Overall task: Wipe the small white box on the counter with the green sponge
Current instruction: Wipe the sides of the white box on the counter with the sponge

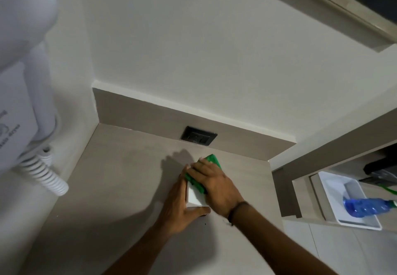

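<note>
The small white box (196, 197) rests on the grey-brown counter (120, 180), a little in front of the back ledge. My left hand (179, 208) grips the box from its left side and near corner, thumb along the front edge. The green sponge (211, 160) lies flat on the top of the box, pressed down by my right hand (214, 183), whose fingers cover most of it. Only the near white face of the box and the far and left edges of the sponge show.
A black wall socket (198, 135) sits in the low back ledge behind the box. A white wall-mounted hair dryer (19, 77) with a coiled cord (46, 172) hangs at the left. At the right, a lower shelf holds a white tray (335, 206) with a blue bottle (365, 206).
</note>
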